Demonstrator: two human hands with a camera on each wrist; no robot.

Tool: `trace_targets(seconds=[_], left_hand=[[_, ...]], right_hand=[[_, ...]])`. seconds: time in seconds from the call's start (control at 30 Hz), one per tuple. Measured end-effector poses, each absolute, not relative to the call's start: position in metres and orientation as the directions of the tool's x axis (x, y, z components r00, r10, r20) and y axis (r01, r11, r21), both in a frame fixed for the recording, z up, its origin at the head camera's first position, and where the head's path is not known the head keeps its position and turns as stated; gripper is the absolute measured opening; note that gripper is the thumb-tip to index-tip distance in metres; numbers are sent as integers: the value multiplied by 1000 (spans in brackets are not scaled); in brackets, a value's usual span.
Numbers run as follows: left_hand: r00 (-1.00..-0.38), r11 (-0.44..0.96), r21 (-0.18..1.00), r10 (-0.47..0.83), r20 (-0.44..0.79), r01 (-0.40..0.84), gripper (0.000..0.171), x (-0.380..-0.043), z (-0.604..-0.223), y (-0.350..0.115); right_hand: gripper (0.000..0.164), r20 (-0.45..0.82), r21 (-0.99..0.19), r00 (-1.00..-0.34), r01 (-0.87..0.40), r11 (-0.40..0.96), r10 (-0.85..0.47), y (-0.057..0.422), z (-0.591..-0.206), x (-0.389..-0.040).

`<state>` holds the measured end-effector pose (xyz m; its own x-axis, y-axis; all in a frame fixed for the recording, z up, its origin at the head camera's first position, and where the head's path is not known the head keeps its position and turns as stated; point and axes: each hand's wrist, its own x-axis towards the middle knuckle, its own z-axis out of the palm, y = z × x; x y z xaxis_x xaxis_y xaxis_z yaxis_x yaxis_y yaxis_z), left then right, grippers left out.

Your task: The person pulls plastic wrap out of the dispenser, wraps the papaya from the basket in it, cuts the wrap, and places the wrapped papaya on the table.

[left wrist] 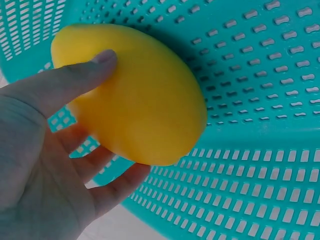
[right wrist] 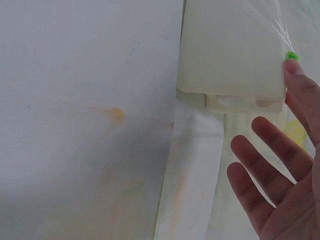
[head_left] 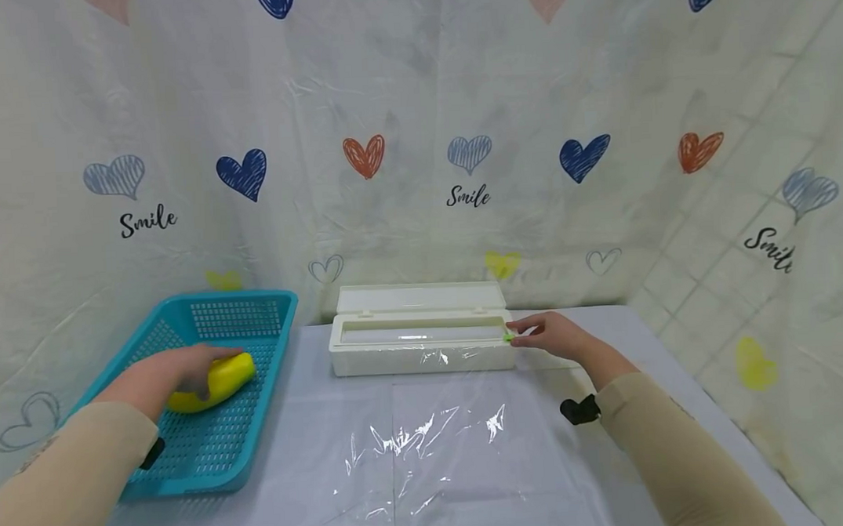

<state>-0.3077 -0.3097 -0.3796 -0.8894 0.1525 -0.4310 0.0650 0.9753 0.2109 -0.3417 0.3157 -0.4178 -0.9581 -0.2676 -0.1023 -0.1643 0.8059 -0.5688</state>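
In the head view my left hand (head_left: 189, 366) grips a yellow mango (head_left: 223, 380) inside a teal plastic basket (head_left: 260, 450). The left wrist view shows the thumb across the mango's top side and the other fingers under it. My right hand (head_left: 557, 337) is at the right end of a white cling film dispenser (head_left: 422, 360). Its thumb and forefinger pinch a small green slider knob (right wrist: 292, 55), while the other fingers spread loosely. A sheet of clear cling film (head_left: 430, 451) stretches from the dispenser toward me over the table.
The dispenser's lid (head_left: 421, 297) stands raised at the back, with the film roll (head_left: 424, 333) showing inside. A white cloth covers the table (head_left: 319, 503). Behind it hangs a curtain (head_left: 406, 232) printed with hearts.
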Motion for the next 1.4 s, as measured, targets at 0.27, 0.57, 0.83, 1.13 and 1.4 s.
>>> trace_targets(seconds=[0.27,0.57,0.83,1.13,1.4], left_hand=[[-886,973,222,153,-437,59,89,-306,-377,-312],[-888,965,254,172,-426,65,90,-303,-372,-316],[-892,948,296,233,-387,119,88,-297,-365,-314],[-932,922,320,294,-211,218,85,-284,-353,-313],[-933,900,301,353,-74,317,84,-276,-339,-303]], right_hand=[[56,-72,-580,-956,-193,792,-286,318,-419,-339],[58,-65,-582,-958,-189,791,-278,315,-414,-338],[57,-69,-598,-960,-177,781,-271,316,-417,-336],[56,-73,-612,-958,-177,771,-278,314,-419,-335],[53,-84,-623,-958,-164,765,-274,310,-424,-333]])
